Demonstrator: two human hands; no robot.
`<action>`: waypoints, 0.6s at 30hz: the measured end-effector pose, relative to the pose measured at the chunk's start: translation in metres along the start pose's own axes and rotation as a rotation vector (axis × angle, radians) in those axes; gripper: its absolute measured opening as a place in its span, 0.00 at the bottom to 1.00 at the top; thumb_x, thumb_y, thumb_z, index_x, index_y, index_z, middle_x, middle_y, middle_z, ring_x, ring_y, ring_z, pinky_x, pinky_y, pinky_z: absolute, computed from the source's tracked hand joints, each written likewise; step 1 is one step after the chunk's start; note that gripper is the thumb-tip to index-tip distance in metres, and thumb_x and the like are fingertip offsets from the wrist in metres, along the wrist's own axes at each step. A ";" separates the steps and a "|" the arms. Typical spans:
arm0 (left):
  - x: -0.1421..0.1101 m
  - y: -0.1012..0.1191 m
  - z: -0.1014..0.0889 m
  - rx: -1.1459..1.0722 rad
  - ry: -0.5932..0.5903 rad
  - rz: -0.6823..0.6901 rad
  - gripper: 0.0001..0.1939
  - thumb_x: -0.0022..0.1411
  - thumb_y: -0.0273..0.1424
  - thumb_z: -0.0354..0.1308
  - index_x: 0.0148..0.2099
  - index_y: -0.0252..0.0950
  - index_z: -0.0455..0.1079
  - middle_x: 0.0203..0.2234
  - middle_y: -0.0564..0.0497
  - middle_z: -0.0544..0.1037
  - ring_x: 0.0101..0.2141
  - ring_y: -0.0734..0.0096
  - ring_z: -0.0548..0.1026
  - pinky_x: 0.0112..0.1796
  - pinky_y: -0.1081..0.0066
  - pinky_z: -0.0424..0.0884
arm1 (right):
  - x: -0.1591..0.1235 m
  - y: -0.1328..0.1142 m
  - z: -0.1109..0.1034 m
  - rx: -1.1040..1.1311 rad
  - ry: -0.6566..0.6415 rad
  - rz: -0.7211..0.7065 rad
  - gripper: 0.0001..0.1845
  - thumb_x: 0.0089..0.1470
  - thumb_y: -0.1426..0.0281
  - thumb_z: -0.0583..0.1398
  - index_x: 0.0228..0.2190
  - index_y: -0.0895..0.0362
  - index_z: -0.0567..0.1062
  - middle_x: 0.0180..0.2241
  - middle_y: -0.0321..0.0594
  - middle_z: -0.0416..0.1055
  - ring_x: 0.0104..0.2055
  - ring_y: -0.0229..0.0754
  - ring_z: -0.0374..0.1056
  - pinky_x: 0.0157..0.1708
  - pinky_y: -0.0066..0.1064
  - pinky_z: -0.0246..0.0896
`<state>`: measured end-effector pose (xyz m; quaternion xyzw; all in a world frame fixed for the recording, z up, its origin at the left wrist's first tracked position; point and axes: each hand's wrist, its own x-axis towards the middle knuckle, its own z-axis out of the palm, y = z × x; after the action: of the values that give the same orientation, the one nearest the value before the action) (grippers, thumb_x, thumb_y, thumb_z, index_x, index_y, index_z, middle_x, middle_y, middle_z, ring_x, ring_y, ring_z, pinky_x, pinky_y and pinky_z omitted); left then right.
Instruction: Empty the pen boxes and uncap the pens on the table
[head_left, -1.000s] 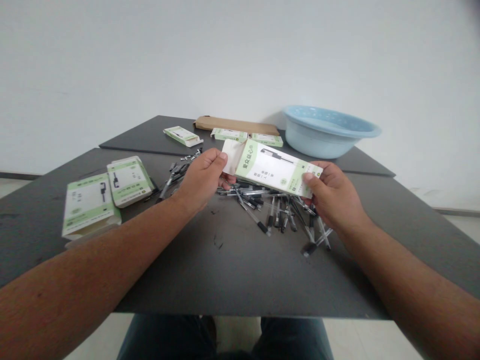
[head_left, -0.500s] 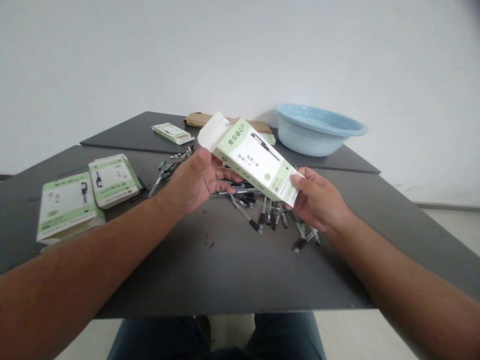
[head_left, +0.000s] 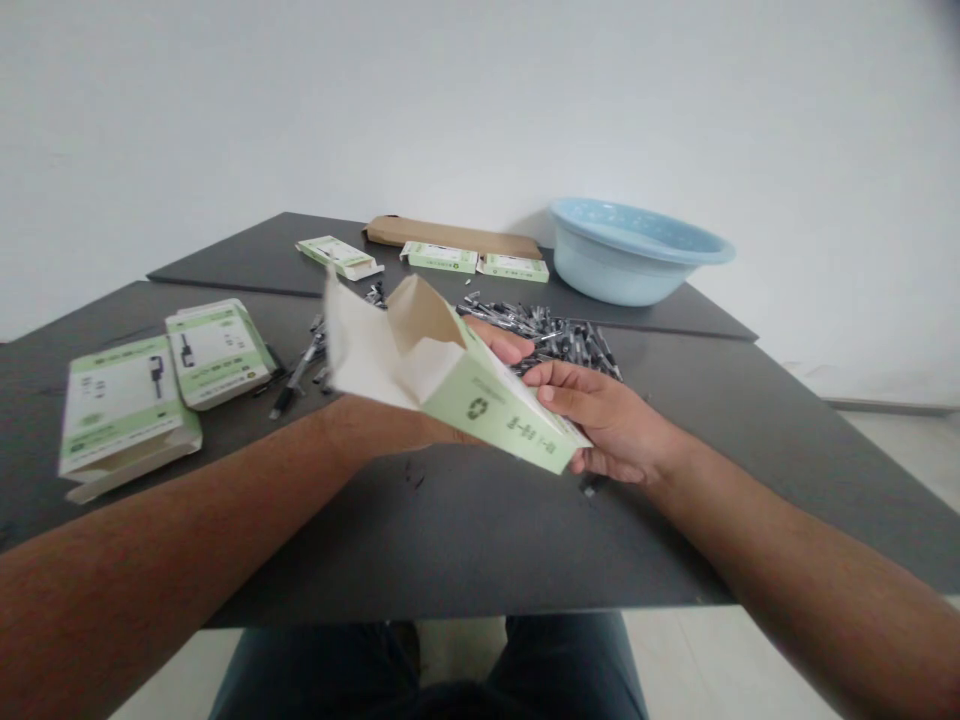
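A green-and-white cardboard pen box (head_left: 510,410) is held tilted above the table, its flapped open end toward the left. My right hand (head_left: 607,420) grips its lower right end, thumb on the near edge and fingers around it. Behind and under the box passes my left hand (head_left: 502,342), its fingers showing at the far side and curled against the box. The box hides most of the left palm. Beyond both hands lies a heap of black-and-clear pens (head_left: 547,335). More loose pens (head_left: 300,365) lie left of the box.
Two pen boxes (head_left: 120,400) lie at the left of the dark table (head_left: 465,560). Further back are three more small boxes (head_left: 439,257), a flat brown cardboard piece (head_left: 457,235) and a light blue basin (head_left: 630,260). A wall (head_left: 450,100) stands behind.
The box has turned so its narrow side and open end face me. My left hand has moved from beside the open end to behind the box. My right hand keeps its hold.
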<state>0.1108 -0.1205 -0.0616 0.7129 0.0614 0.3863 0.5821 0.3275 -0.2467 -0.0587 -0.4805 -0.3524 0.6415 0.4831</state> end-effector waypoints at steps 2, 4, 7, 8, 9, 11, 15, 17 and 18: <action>0.000 0.003 0.004 -0.028 -0.085 -0.008 0.21 0.48 0.37 0.84 0.45 0.42 0.86 0.46 0.46 0.88 0.51 0.49 0.86 0.55 0.53 0.83 | -0.001 0.001 0.001 0.004 -0.017 0.003 0.31 0.47 0.55 0.81 0.45 0.55 0.77 0.26 0.33 0.80 0.17 0.34 0.70 0.13 0.23 0.70; 0.000 0.005 0.009 -0.096 -0.127 -0.031 0.14 0.60 0.38 0.78 0.46 0.40 0.84 0.42 0.47 0.88 0.45 0.54 0.87 0.51 0.55 0.84 | -0.002 0.001 0.001 0.000 -0.051 -0.002 0.29 0.51 0.54 0.79 0.45 0.56 0.78 0.25 0.34 0.80 0.18 0.35 0.71 0.16 0.23 0.72; 0.001 0.006 0.014 -0.200 0.038 -0.092 0.16 0.65 0.39 0.74 0.51 0.39 0.82 0.45 0.46 0.88 0.44 0.54 0.87 0.48 0.56 0.85 | -0.002 0.002 -0.002 -0.027 -0.088 -0.023 0.28 0.56 0.49 0.75 0.43 0.57 0.79 0.25 0.38 0.80 0.21 0.38 0.76 0.19 0.24 0.75; 0.002 0.005 0.015 -0.227 0.112 -0.120 0.18 0.64 0.41 0.75 0.52 0.38 0.80 0.47 0.45 0.88 0.45 0.52 0.87 0.46 0.57 0.85 | -0.002 0.002 -0.004 -0.039 -0.094 -0.046 0.29 0.57 0.46 0.73 0.43 0.58 0.79 0.26 0.39 0.81 0.22 0.39 0.77 0.19 0.24 0.75; 0.003 0.005 0.015 -0.250 0.168 -0.159 0.21 0.64 0.41 0.75 0.54 0.38 0.79 0.49 0.43 0.87 0.46 0.50 0.87 0.45 0.57 0.85 | -0.001 0.002 -0.006 -0.051 -0.100 -0.079 0.31 0.58 0.43 0.71 0.44 0.58 0.80 0.28 0.41 0.81 0.24 0.40 0.78 0.18 0.24 0.74; 0.005 0.003 0.016 -0.279 0.253 -0.242 0.23 0.63 0.41 0.75 0.55 0.37 0.77 0.50 0.41 0.87 0.46 0.48 0.87 0.41 0.57 0.86 | -0.001 0.003 -0.009 -0.078 -0.114 -0.150 0.35 0.60 0.38 0.67 0.45 0.58 0.80 0.33 0.43 0.82 0.25 0.40 0.78 0.17 0.23 0.72; 0.010 0.004 0.017 -0.300 0.344 -0.362 0.23 0.64 0.38 0.73 0.57 0.35 0.76 0.51 0.38 0.86 0.45 0.47 0.87 0.38 0.56 0.87 | -0.001 0.005 -0.012 -0.186 -0.087 -0.278 0.33 0.64 0.40 0.65 0.48 0.57 0.79 0.41 0.44 0.81 0.26 0.37 0.78 0.16 0.24 0.71; 0.010 0.005 0.018 -0.305 0.334 -0.400 0.23 0.65 0.37 0.71 0.58 0.34 0.75 0.52 0.35 0.86 0.45 0.46 0.87 0.38 0.55 0.87 | -0.001 0.007 -0.012 -0.271 -0.056 -0.361 0.31 0.65 0.44 0.67 0.54 0.56 0.77 0.39 0.40 0.79 0.27 0.38 0.78 0.19 0.25 0.73; 0.010 0.005 0.018 -0.307 0.327 -0.414 0.24 0.66 0.37 0.71 0.59 0.34 0.74 0.52 0.35 0.85 0.45 0.46 0.87 0.37 0.54 0.87 | -0.002 0.008 -0.012 -0.310 -0.043 -0.408 0.30 0.65 0.46 0.68 0.57 0.55 0.75 0.38 0.38 0.78 0.27 0.39 0.78 0.20 0.26 0.74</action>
<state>0.1275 -0.1308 -0.0527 0.5170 0.2394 0.3739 0.7318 0.3365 -0.2508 -0.0694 -0.4540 -0.5462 0.4792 0.5156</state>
